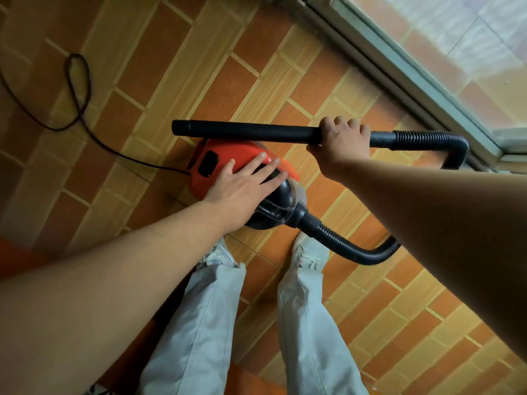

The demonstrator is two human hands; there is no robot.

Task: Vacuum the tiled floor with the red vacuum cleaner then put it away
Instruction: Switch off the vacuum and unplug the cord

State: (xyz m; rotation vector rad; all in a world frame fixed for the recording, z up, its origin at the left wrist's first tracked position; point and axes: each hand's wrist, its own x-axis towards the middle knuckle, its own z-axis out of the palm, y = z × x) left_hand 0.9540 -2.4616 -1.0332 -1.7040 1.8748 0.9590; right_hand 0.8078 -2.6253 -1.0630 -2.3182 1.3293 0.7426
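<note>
Obs., standing beside the person: nearest are legs in pale jeans [199, 323] and white shoes [308, 249], feet planted either side of a tile joint, toes just short of the machine. Stance is close, prob. so both arms reach down without a step. Red vacuum cleaner [242, 151] sits on the tiled floor [176, 81] directly ahead of the shoes. L hand [242, 183] lies flat on its top, fingers straight and spread, palm pressing, gripping nothing. It looks like steadying the body, or feeling for the black rocker switch [208, 163] just beside the fingertips; can't tell which. Ribbed hose [350, 246] leaves the dark front end, curves out past the R shoe, goes behind the R forearm and reappears beyond it as a tight bend into the tube. R hand [340, 141] is closed round the black wand [245, 129] near the hose end, knuckles up. Wand is held roughly level across and above the machine, open mouth pointing L with no floor head seen. So it is prob. carried clear, not sweeping. Power cord [159, 166] runs from the rear across the tiles, loops once and exits frame L; plug not seen. Farthest: sliding door frame [399, 69], hose bend near its track. Judgement: either start-up or shut-down; stowing not yet begun.
</note>
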